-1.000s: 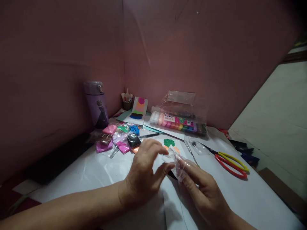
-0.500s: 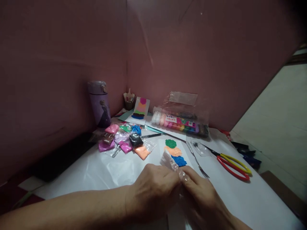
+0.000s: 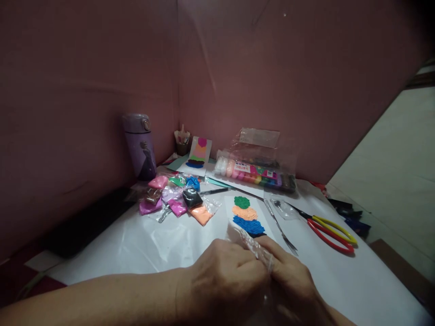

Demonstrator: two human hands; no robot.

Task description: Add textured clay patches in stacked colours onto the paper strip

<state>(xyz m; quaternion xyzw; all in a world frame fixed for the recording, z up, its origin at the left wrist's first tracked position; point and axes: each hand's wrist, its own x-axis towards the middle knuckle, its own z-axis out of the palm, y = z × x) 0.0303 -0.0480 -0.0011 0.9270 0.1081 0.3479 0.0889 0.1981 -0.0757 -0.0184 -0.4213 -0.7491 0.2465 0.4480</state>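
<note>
A crinkled clear plastic bag (image 3: 249,242) with something white in it is pinched between my two hands at the lower middle. My left hand (image 3: 226,271) is closed on its left side, fingers curled. Against it, my right hand (image 3: 292,274) grips the bag from the right. Just beyond them lies a white card (image 3: 260,210) bearing a green clay patch (image 3: 242,202), a peach one (image 3: 244,213) and a blue one (image 3: 248,224). A dark edge shows below the blue, partly hidden by my right hand.
Several bagged clay pieces (image 3: 177,208) lie left of the card. To its right are a fork (image 3: 282,231) and red-and-yellow scissors (image 3: 331,233). Behind stand a purple bottle (image 3: 140,147), a patterned card (image 3: 199,153) and a clay pack (image 3: 254,174).
Both hands and the bag have shifted slightly down and to the right. More of the blue patch and the dark edge below it now shows.
</note>
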